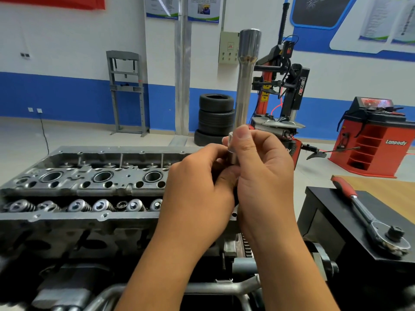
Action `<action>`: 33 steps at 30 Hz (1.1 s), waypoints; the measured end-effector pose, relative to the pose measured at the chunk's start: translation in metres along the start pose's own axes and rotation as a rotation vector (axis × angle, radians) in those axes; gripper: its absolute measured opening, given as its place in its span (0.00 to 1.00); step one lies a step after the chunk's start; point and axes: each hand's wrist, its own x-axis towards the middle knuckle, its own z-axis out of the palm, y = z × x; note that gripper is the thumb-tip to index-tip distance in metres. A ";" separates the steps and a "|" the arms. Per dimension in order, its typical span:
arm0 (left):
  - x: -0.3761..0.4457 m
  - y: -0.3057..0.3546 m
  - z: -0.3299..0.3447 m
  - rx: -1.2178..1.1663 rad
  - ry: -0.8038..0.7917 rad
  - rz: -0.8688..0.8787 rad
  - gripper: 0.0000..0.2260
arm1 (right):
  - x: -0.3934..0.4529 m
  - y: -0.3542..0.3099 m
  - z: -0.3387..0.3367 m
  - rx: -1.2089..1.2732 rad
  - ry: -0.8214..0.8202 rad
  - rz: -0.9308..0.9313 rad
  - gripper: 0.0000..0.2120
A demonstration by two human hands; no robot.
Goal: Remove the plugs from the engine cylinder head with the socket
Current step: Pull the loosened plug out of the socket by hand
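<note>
A long shiny steel socket (pixel 246 86) stands upright in front of me, its wide end at the top. My right hand (pixel 262 176) grips its lower end, thumb pressed near the top of a short silver piece (pixel 232 149) there. My left hand (pixel 202 182) curls round the same lower end from the left. What sits between the palms is hidden. The grey engine cylinder head (pixel 89 185) lies below and to the left, with three open round plug wells along its middle and a row of valve springs in front.
A ratchet wrench with a red handle (pixel 368 214) lies on a black box (pixel 336 232) at the right. Beyond are a stack of tyres (pixel 215 117), a tyre changer (pixel 283 90) and a red wheel balancer (pixel 372 140). Metal tubes of the engine stand (pixel 224 286) run below my arms.
</note>
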 end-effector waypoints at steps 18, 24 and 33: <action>-0.001 0.003 -0.002 0.080 -0.021 0.013 0.10 | -0.002 -0.002 0.001 -0.018 -0.031 -0.015 0.17; -0.001 0.006 -0.001 0.168 -0.057 -0.002 0.12 | 0.000 0.000 0.002 -0.066 -0.028 -0.004 0.20; -0.003 0.009 -0.001 0.257 -0.034 -0.002 0.17 | -0.001 -0.003 0.002 0.032 -0.025 0.042 0.13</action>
